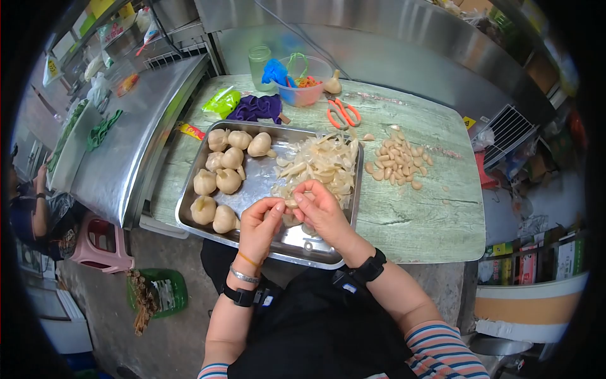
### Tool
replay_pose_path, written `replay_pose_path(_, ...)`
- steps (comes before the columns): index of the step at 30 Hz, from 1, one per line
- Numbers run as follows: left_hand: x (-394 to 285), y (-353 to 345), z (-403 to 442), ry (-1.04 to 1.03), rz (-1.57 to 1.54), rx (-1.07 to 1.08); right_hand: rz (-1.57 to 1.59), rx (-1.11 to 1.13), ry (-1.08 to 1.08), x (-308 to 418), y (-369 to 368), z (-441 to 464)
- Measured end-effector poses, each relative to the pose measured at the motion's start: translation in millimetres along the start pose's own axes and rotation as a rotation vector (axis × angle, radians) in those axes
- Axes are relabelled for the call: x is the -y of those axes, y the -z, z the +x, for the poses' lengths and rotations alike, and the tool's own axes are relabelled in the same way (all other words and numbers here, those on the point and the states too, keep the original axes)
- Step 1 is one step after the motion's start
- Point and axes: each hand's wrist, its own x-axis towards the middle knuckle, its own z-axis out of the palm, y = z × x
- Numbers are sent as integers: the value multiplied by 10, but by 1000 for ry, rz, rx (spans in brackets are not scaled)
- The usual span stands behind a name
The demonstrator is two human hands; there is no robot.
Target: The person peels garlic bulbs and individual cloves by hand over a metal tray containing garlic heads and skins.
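Over the metal tray (252,249), the left (274,213) and right (305,201) hands together pinch a garlic clove (291,203) between them.

Garlic piece (291,203) between the fingertips mostly hidden; co-worker (28,211) at far left partly cut off, blurred.

My view is evenly bright, with white glare on the metal counter (136,132) at left, soft shadows, strong fisheye bending and black rounded corners, while the outer edges look less sharp than the middle.
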Motion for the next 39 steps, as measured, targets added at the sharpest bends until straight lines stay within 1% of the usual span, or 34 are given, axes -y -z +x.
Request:
replay_pose_path(1, -7, 14, -1, 7, 2, 11, -65, -2, -18, 4, 3, 3)
replay_pose_path(2, -11, 25, -1, 14, 3, 23, -65, -1, -18, -62, 6, 20)
replay_pose_path(4, -12, 38, 0, 22, 29, 19, -37, -85, 66, -200, 2, 66)
replay_pose_path(5, -8, 39, -2, 30, 55, 15, -38, -86, 66, -239, 27, 60)
replay_pose_path(6, 30, 30, 5, 29, 55, 16, -59, -79, 23, -222, 33, 47)
replay_pose_path(7, 98, 11, 19, -129, 227, -11, -81, -71, -19, -212, 36, 39)
replay_pose_path(8, 135, -9, 22, -288, 398, -39, -81, -71, -17, -232, 6, 37)
replay_pose_path(9, 124, -27, 2, -291, 398, -39, -179, -84, 121, -262, -56, 35)
replay_pose_path(10, 103, -44, -24, -286, 482, -65, -277, -96, 260, -269, -97, 34)
replay_pose_path(11, 90, -52, -40, -280, 566, -93, -278, -94, 262, -248, -90, 26)
replay_pose_path(12, 112, -36, -20, -289, 480, -67, -216, -71, 137, -170, -79, 10)
replay_pose_path(13, 134, -9, -10, -291, 479, -69, -154, -49, 12, -118, -60, 0)
replay_pose_path(14, 153, 25, -7, -210, 334, -102, -154, -48, 13, -101, -35, -7)
replay_pose_path(15, 158, 46, -11, -128, 189, -133, 1, -120, -20, -88, -10, -17)
replay_pose_path(16, 153, 52, -23, -134, 144, -139, 157, -193, -52, -75, 14, -21)
replay_pose_path(17, 142, 41, -15, -134, 144, -137, 157, -194, -50, -62, 45, -13)
replay_pose_path(19, 108, 8, 15, -220, 353, -103, 464, -265, 1, -57, 102, 12)
replay_pose_path(20, 69, -12, 10, -220, 353, -103, 464, -265, 1, -70, 102, 13)
replay_pose_path(22, -22, -55, -4, -59, 190, -82, 416, -289, 89, -116, 83, 21)
replay_pose_path(23, -31, -43, 10, -58, 192, -84, 417, -289, 88, -194, 88, 49)
replay_pose_path(25, -48, 0, 36, -1, -141, 63, -437, -282, 392, -254, 38, 101)
replay_pose_path(26, -45, 0, 50, 1, -140, 60, -434, -279, 390, -273, 25, 57)
replay_pose_path(28, -26, -15, 75, -48, -114, 108, -561, -13, 411, 50, -161, -105)
replay_pose_path(29, -15, -19, 74, -72, -101, 133, -558, -11, 408, 31, -180, -107)
replay_pose_path(30, -21, -25, 58, -71, -102, 131, -658, -11, 481, 14, -195, -107)
replay_pose_path(31, -43, -38, 31, -56, 9, 137, -758, -11, 554, -3, -207, -108)
replay_pose_path(32, -59, -52, 9, -42, 120, 143, -795, -77, 604, -67, -201, -93)
replay_pose_path(33, -64, -73, -5, -42, 117, 142, -798, -76, 603, -52, -205, -97)
replay_pose_path(35, -71, -110, -20, -53, -175, 226, -649, -100, 555, 2, -201, -103)
replay_pose_path(36, -55, -73, -15, -57, -178, 230, -653, -102, 558, 24, -170, -93)
replay_pose_path(38, -5, 26, -4, -32, 66, 253, -134, -62, 66, 67, -92, -80)
replay_pose_path(39, 2, 7, -8, -35, 62, 258, -139, -65, 69, 5, -60, -62)
